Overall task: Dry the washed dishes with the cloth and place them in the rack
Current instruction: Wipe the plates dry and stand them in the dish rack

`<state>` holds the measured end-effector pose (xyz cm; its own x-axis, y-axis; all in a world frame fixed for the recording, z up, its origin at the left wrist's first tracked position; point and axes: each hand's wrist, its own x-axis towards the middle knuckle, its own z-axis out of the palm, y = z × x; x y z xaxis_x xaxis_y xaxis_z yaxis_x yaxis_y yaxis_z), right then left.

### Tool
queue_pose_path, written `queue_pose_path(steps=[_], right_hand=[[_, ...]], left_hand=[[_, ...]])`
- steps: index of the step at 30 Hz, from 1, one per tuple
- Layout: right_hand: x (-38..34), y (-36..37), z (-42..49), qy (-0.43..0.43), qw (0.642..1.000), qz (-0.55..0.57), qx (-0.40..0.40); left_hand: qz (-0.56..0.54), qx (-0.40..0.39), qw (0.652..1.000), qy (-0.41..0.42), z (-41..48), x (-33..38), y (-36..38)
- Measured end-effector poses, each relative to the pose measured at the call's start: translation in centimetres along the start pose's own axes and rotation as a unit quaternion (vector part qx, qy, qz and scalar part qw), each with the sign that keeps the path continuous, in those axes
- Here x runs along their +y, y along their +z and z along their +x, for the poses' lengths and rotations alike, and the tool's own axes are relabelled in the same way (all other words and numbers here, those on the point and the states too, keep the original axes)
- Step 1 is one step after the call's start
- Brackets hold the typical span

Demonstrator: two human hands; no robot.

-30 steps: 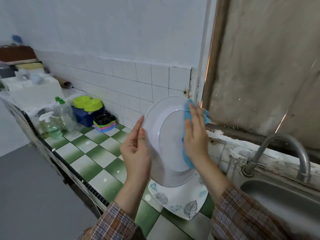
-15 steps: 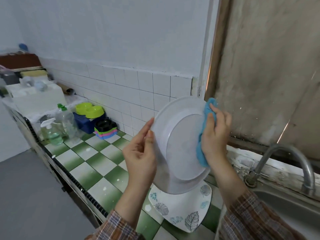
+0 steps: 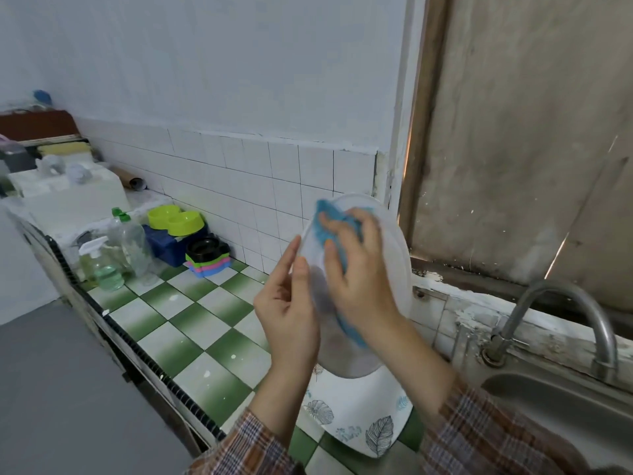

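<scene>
I hold a round white plate [image 3: 394,255] upright in front of me, above the counter. My left hand [image 3: 287,313] grips its left rim, thumb on the near face and fingers behind. My right hand [image 3: 359,279] presses a blue cloth [image 3: 330,217] against the plate's near face, fingers curled over the cloth. Below them a square white plate with leaf prints [image 3: 359,416] lies flat on the green and white checked counter [image 3: 191,323]. No rack is in view.
A steel sink [image 3: 561,406] with a curved tap [image 3: 561,303] is at the right. Along the counter's far left stand a spray bottle [image 3: 102,265], a clear bottle [image 3: 132,241], lime green bowls [image 3: 176,219] on a blue box, and stacked coloured bowls [image 3: 207,257].
My right hand has carried the cloth from the plate's right edge across to its upper left face. The plate has turned a little, and my view has shifted.
</scene>
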<state>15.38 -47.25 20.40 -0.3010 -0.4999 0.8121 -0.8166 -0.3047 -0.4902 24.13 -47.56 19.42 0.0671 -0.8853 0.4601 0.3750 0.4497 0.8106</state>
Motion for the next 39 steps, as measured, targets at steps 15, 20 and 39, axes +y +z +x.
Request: queue_pose_path(steps=[15, 20, 39], right_hand=[[7.9, -0.9, -9.2, -0.215, 0.976, -0.038, -0.002], [8.7, -2.3, -7.6, -0.087, 0.993, 0.008, 0.077], [-1.3, 0.2, -0.9, -0.226, 0.972, -0.050, -0.043]], left_hand=[[-0.084, 0.181, 0.976, -0.083, 3.6, -0.4, -2.7], [-0.081, 0.166, 0.981, -0.067, 4.1, -0.4, -4.2], [0.011, -0.003, 0.999, 0.032, 0.8, -0.6, -2.9]])
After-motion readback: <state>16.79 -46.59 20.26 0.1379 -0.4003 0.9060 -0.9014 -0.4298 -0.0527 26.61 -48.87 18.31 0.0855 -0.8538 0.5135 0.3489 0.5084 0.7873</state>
